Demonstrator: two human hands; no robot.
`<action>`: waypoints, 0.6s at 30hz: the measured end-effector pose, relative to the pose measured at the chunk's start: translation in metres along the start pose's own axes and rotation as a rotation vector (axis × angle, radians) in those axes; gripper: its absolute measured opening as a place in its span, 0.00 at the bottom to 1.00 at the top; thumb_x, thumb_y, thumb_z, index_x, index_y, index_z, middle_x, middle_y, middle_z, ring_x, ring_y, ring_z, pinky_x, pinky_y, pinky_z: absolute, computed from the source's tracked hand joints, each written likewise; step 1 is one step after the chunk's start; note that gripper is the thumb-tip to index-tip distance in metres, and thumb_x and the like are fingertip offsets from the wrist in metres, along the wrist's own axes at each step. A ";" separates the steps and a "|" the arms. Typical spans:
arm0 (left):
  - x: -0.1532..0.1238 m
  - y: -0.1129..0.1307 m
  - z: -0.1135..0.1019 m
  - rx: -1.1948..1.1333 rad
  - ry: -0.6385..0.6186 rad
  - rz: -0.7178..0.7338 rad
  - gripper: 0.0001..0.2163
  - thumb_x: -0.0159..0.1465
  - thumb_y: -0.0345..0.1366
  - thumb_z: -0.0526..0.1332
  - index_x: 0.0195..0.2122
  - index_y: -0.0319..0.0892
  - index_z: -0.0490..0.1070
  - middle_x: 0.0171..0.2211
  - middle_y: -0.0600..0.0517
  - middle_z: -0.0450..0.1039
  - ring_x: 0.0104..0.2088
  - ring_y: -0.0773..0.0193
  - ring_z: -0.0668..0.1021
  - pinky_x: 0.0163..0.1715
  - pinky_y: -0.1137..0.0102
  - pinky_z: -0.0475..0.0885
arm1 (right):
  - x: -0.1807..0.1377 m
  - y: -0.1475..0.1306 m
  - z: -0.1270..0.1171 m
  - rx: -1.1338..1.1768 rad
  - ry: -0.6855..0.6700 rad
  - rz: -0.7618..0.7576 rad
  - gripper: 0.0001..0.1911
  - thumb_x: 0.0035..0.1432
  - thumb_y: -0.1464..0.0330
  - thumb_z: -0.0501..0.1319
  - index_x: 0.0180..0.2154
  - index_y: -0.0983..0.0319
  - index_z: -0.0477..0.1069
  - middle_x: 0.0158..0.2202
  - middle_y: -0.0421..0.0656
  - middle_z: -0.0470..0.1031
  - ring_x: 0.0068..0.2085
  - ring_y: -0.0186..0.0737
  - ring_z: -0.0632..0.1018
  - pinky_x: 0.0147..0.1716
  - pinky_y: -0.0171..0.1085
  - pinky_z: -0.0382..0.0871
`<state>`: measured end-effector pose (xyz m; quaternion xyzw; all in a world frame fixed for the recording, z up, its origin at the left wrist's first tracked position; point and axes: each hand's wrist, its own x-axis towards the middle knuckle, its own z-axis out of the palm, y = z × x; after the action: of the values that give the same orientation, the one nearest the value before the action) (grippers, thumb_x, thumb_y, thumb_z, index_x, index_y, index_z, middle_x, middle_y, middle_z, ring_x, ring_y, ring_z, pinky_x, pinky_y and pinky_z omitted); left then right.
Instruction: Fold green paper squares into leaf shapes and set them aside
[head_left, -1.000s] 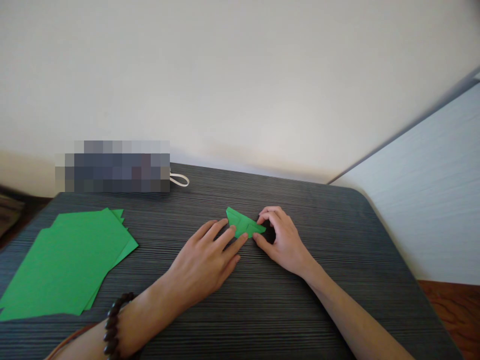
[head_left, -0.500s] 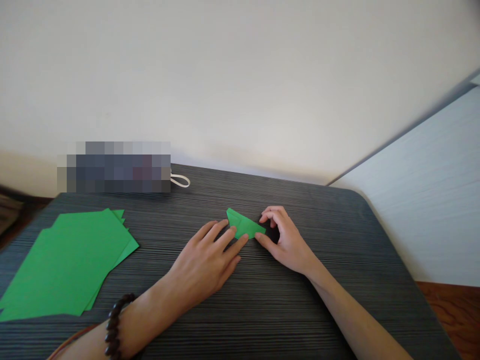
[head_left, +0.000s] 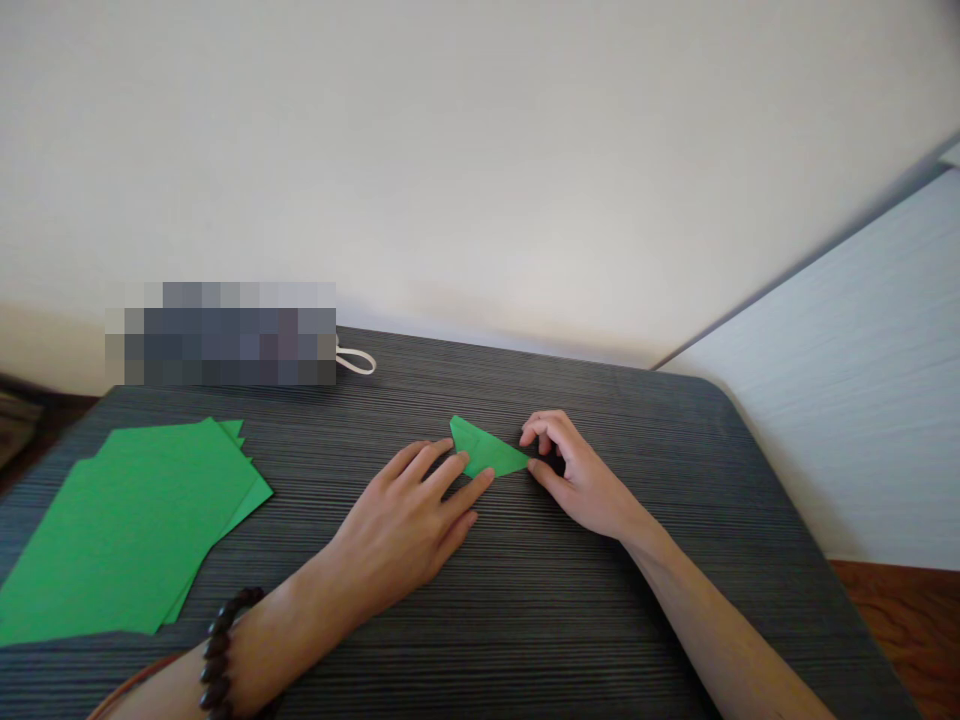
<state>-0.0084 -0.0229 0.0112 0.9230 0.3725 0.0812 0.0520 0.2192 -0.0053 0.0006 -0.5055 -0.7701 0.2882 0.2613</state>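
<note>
Paper point(head_left: 487, 452), green and folded small, lies on the dark table point(head_left: 540, 630), just below the middle of the head view I watch from far away. I see the left hand point(head_left: 412, 515) with its fingers spread out and some tips resting on the paper. The right hand point(head_left: 581, 475) has curled fingers, with a gap between them and the thumb. That thumb tip is at the paper's right point; I can't tell if it touches. Big green sheets point(head_left: 127, 530) lie in a pile at the lower left. Above them I see a blurred thing point(head_left: 225, 345) with a white loop point(head_left: 361, 352).
</note>
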 end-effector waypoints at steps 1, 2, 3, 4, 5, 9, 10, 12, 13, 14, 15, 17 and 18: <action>0.000 0.000 0.000 0.000 0.000 0.001 0.16 0.67 0.37 0.50 0.55 0.48 0.63 0.48 0.47 0.68 0.53 0.52 0.66 0.52 0.54 0.64 | 0.000 -0.001 0.001 -0.001 0.010 0.004 0.13 0.53 0.78 0.54 0.40 0.57 0.62 0.43 0.43 0.64 0.37 0.38 0.68 0.41 0.41 0.66; 0.001 0.001 0.000 0.001 -0.002 0.000 0.16 0.67 0.37 0.50 0.56 0.48 0.63 0.48 0.47 0.68 0.53 0.52 0.66 0.52 0.54 0.64 | 0.000 -0.001 0.002 -0.007 0.021 0.011 0.13 0.53 0.77 0.54 0.40 0.58 0.62 0.42 0.43 0.64 0.37 0.38 0.68 0.40 0.41 0.66; 0.001 0.001 0.000 0.002 -0.003 -0.002 0.16 0.67 0.37 0.50 0.56 0.48 0.63 0.48 0.47 0.68 0.53 0.52 0.66 0.52 0.54 0.64 | 0.000 -0.002 0.004 -0.017 0.030 0.016 0.12 0.54 0.76 0.55 0.40 0.58 0.62 0.42 0.43 0.65 0.37 0.38 0.68 0.40 0.41 0.66; 0.001 0.002 0.000 0.001 -0.005 -0.004 0.17 0.67 0.37 0.50 0.56 0.48 0.63 0.48 0.47 0.68 0.53 0.52 0.66 0.53 0.54 0.64 | 0.000 -0.003 0.005 -0.032 0.038 0.018 0.11 0.53 0.75 0.57 0.40 0.58 0.62 0.42 0.44 0.65 0.38 0.39 0.68 0.40 0.42 0.66; 0.001 0.002 0.000 0.001 -0.008 -0.006 0.17 0.67 0.37 0.49 0.56 0.48 0.63 0.48 0.47 0.68 0.53 0.52 0.66 0.53 0.54 0.64 | 0.000 -0.003 0.006 -0.050 0.044 0.018 0.11 0.53 0.74 0.58 0.39 0.58 0.62 0.42 0.44 0.65 0.39 0.40 0.68 0.41 0.42 0.66; 0.002 0.001 0.000 -0.004 -0.021 -0.013 0.17 0.67 0.37 0.49 0.56 0.49 0.63 0.49 0.48 0.68 0.53 0.52 0.66 0.53 0.53 0.63 | 0.000 -0.001 0.005 -0.073 0.039 0.003 0.12 0.53 0.74 0.57 0.40 0.58 0.63 0.43 0.44 0.65 0.40 0.41 0.69 0.41 0.43 0.66; 0.002 0.001 -0.001 -0.004 -0.025 -0.015 0.17 0.67 0.37 0.48 0.56 0.49 0.63 0.49 0.48 0.68 0.53 0.52 0.66 0.53 0.53 0.63 | 0.000 0.000 0.004 -0.060 0.029 0.001 0.12 0.53 0.75 0.56 0.40 0.58 0.62 0.43 0.44 0.65 0.39 0.40 0.69 0.41 0.43 0.66; 0.002 0.001 -0.001 -0.002 -0.029 -0.017 0.17 0.67 0.37 0.48 0.56 0.49 0.63 0.49 0.48 0.67 0.53 0.52 0.66 0.53 0.53 0.63 | 0.000 0.001 0.003 -0.036 0.013 -0.001 0.14 0.53 0.77 0.54 0.41 0.58 0.62 0.43 0.44 0.65 0.38 0.39 0.69 0.41 0.42 0.66; 0.002 0.001 -0.001 0.000 -0.029 -0.017 0.17 0.67 0.37 0.48 0.56 0.49 0.63 0.49 0.48 0.67 0.53 0.52 0.66 0.53 0.53 0.63 | 0.000 0.001 0.003 -0.035 0.013 0.001 0.14 0.53 0.77 0.54 0.41 0.58 0.62 0.43 0.44 0.65 0.37 0.39 0.69 0.41 0.42 0.66; 0.002 0.001 -0.001 0.003 -0.030 -0.017 0.17 0.67 0.37 0.48 0.56 0.49 0.62 0.49 0.48 0.67 0.54 0.52 0.66 0.53 0.53 0.63 | 0.000 0.000 0.003 -0.043 0.019 0.004 0.13 0.53 0.77 0.54 0.41 0.58 0.62 0.43 0.44 0.65 0.37 0.39 0.69 0.41 0.42 0.66; 0.002 0.002 -0.001 0.006 -0.030 -0.017 0.17 0.67 0.37 0.48 0.56 0.49 0.62 0.49 0.48 0.67 0.54 0.52 0.66 0.53 0.53 0.63 | 0.000 -0.001 0.005 -0.060 0.028 0.008 0.12 0.53 0.75 0.55 0.41 0.58 0.62 0.42 0.44 0.65 0.38 0.39 0.69 0.41 0.42 0.65; 0.002 0.003 -0.001 0.014 -0.029 -0.013 0.17 0.67 0.37 0.48 0.56 0.49 0.62 0.49 0.48 0.68 0.54 0.52 0.66 0.54 0.53 0.63 | 0.000 -0.003 0.008 -0.112 0.054 0.011 0.11 0.53 0.72 0.58 0.40 0.58 0.63 0.42 0.44 0.66 0.41 0.42 0.69 0.42 0.44 0.65; 0.002 0.004 -0.001 0.017 -0.027 -0.009 0.17 0.67 0.36 0.49 0.56 0.48 0.62 0.49 0.48 0.68 0.54 0.51 0.66 0.53 0.53 0.63 | 0.001 -0.005 0.009 -0.138 0.062 0.009 0.11 0.53 0.71 0.60 0.39 0.58 0.63 0.41 0.44 0.66 0.42 0.43 0.69 0.43 0.44 0.64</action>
<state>-0.0050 -0.0245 0.0131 0.9227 0.3766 0.0654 0.0494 0.2099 -0.0079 -0.0024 -0.5344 -0.7775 0.2199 0.2481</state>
